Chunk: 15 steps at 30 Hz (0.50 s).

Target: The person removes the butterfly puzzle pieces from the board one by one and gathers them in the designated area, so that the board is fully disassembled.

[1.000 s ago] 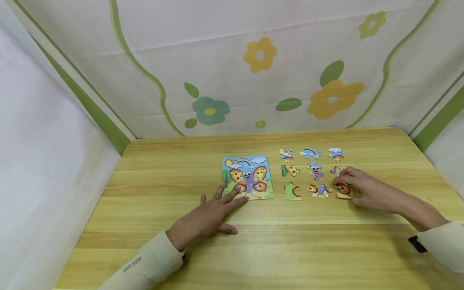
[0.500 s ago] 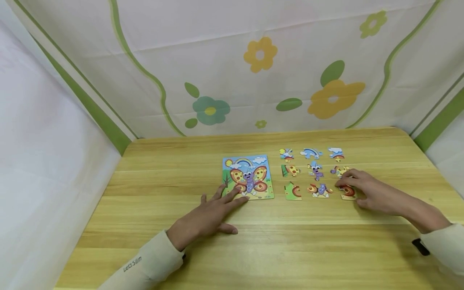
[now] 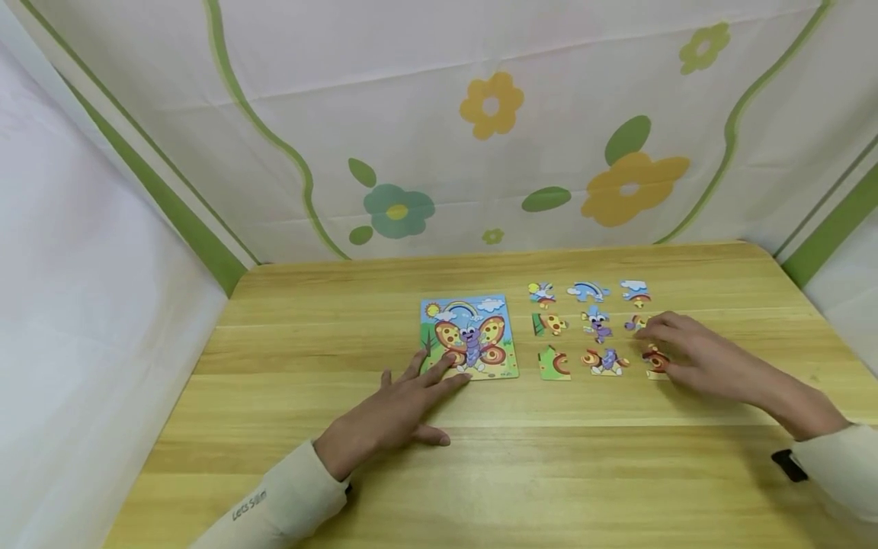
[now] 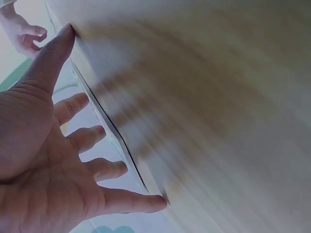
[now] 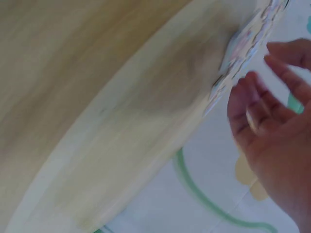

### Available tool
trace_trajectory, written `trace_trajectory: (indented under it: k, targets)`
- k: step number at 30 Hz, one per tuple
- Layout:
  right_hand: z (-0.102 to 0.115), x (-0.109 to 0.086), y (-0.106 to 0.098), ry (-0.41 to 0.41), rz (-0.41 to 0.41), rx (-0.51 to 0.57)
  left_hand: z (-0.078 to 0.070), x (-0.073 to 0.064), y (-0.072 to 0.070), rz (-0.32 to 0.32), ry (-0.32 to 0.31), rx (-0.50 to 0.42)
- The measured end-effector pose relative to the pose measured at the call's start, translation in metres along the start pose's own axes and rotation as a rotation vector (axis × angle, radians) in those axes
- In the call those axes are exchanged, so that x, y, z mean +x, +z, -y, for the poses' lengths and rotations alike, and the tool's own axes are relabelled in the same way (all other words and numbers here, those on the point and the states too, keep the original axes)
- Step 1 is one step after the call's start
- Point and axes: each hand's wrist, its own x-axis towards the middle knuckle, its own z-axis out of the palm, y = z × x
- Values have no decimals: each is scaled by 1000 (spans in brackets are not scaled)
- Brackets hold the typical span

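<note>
Fingers spread, my left hand point(image 3: 394, 408) rests with its fingertips on the lower left part of a square butterfly picture board point(image 3: 490, 347). In the left wrist view, the thumb of this left hand point(image 4: 53, 160) touches the tabletop. My right hand point(image 3: 720, 366) hovers over the right end of the laid-out puzzle pieces, fingers bent loosely. Below its fingers lies the bottom right puzzle piece point(image 3: 655, 363), red and yellow, partly covered. Just above that, the middle right piece point(image 3: 636, 323) is also partly hidden. Nothing shows between thumb and fingers of the right hand point(image 5: 277, 121) in the right wrist view.
Several more puzzle pieces lie in spaced rows right of the board, among them a rainbow piece point(image 3: 588, 290), a purple body piece point(image 3: 599, 326) and a green corner piece point(image 3: 552, 364). Behind the wooden table point(image 3: 329, 305) hangs a white flowered curtain point(image 3: 439, 130).
The bottom right puzzle piece has shifted slightly right and now lies on the table; my right hand has loosened from it and risen slightly. My left hand has not moved.
</note>
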Motion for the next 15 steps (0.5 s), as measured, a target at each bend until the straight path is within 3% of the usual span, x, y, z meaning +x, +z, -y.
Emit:
trace_trajectory:
  k: [8,15]
  targets:
    - [27,25,-6,181,-101,-15,7,1,-9,-84,-71,38]
    - [42,40,-1,242,-190,-55,20,1,-24,-287,-182,92]
